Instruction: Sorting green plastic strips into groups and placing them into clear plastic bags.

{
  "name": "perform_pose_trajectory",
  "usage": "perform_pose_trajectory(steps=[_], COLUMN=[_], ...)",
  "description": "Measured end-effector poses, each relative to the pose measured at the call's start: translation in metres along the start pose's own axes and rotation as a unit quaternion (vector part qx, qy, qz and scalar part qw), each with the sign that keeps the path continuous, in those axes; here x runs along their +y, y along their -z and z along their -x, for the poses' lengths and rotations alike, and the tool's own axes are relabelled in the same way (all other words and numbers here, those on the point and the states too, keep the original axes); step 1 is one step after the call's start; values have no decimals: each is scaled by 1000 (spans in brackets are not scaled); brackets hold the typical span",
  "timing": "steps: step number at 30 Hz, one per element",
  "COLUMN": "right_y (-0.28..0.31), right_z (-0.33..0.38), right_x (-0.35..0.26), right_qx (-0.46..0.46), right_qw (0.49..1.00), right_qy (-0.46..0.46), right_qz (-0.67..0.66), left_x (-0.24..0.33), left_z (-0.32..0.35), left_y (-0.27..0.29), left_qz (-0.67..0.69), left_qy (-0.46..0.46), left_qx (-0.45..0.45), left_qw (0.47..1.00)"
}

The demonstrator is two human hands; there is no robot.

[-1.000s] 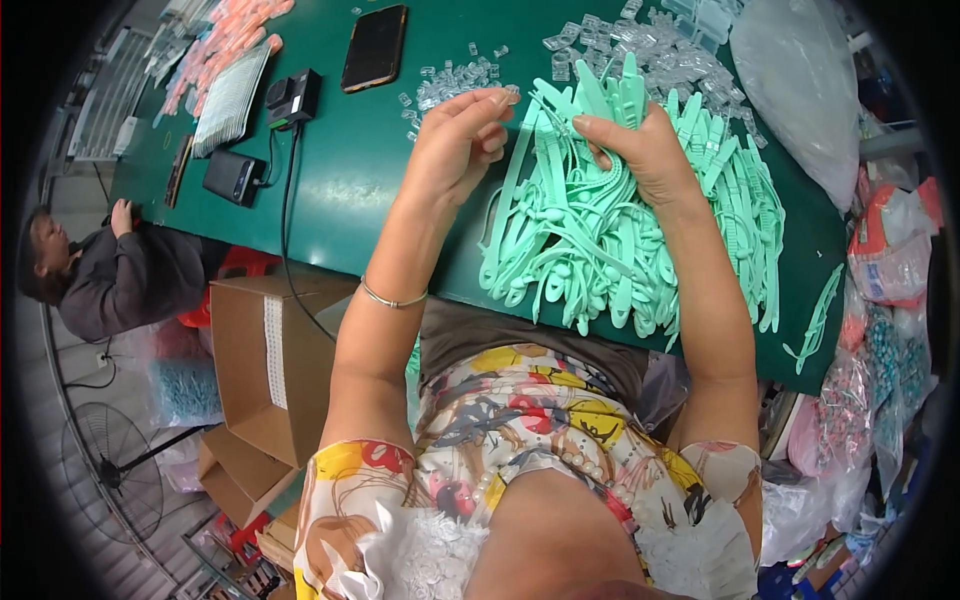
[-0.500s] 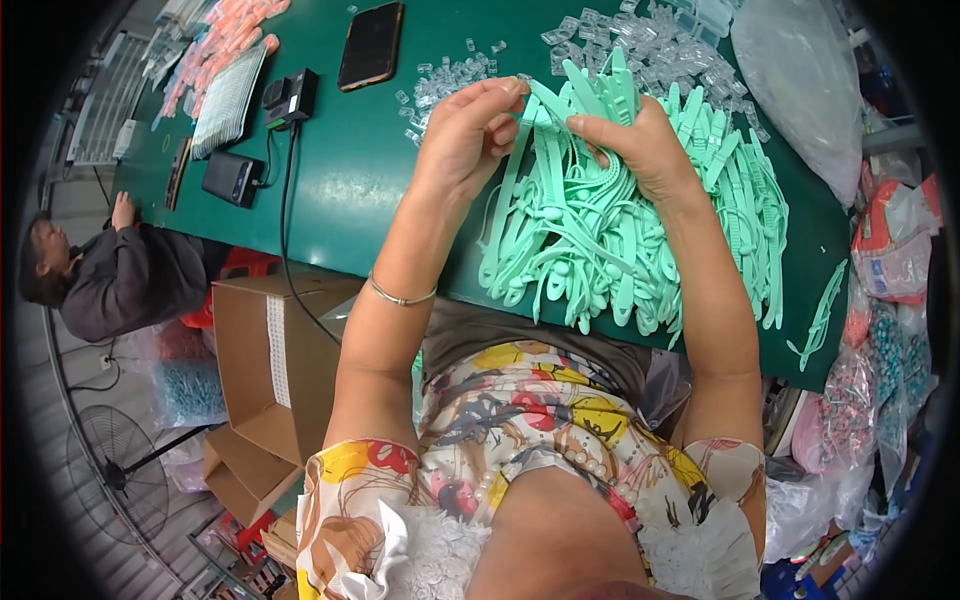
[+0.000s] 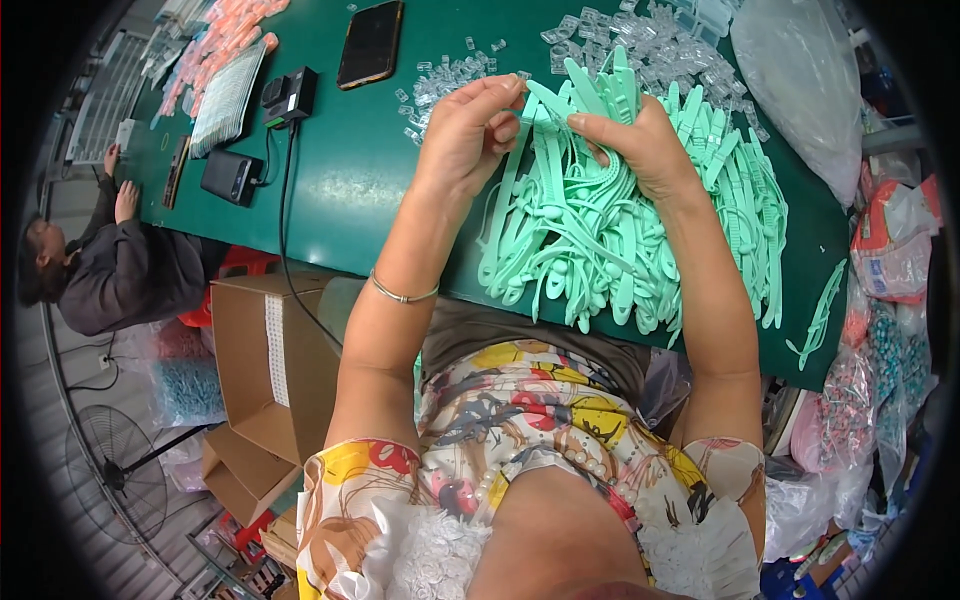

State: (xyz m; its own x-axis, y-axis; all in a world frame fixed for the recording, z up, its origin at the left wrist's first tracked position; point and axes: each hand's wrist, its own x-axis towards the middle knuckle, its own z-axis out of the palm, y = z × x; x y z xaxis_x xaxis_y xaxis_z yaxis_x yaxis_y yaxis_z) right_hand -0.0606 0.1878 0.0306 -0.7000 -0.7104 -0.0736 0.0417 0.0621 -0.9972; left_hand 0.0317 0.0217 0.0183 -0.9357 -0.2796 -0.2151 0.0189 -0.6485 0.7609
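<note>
Green surface [image 3: 345, 215], mint straps [image 3: 590, 250] heaped at near edge, right of ctr. R hand [image 3: 645, 150] fingers closed round a bunch at heap's far end. L hand [image 3: 468, 130] fingers pinched narrow on what looks like a clr clip [image 3: 524, 76] by a strap tip, detail too small. Small clr pcs [image 3: 446, 83] just far-left of that hand, bigger clr pile [image 3: 655, 50] far right, phone [image 3: 370, 44] far left

The right hand [image 3: 645, 150] grips mint-green straps [image 3: 603, 92], the left hand [image 3: 470, 130] at 1 strap's tip [image 3: 538, 92].
</note>
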Motion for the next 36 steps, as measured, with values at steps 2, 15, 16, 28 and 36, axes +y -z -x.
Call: perform_pose_trajectory(steps=[2, 15, 16, 28, 36], right_y=[-1, 0, 0, 0, -2], right_z=[0, 1, 1, -1, 2], right_x=[-1, -2, -2, 3, 3], right_qx=[-1, -13, -14, 21, 45], right_qw=[1000, 1000, 1000, 999, 999], right_qy=[-3, -6, -6, -4, 9], right_qz=[0, 3, 6, -42, -17], left_x=[-1, 19, 19, 28, 17], left_z=[0, -10, -11, -21, -18], left_y=[0, 7, 8, 18, -4], left_qz=[-20, -223, -223, -315, -434], left_qy=[-12, 0, 0, 28, -62], left_qx=[2, -120, -120, -90, -155], left_qw=[1000, 967, 967, 944, 885])
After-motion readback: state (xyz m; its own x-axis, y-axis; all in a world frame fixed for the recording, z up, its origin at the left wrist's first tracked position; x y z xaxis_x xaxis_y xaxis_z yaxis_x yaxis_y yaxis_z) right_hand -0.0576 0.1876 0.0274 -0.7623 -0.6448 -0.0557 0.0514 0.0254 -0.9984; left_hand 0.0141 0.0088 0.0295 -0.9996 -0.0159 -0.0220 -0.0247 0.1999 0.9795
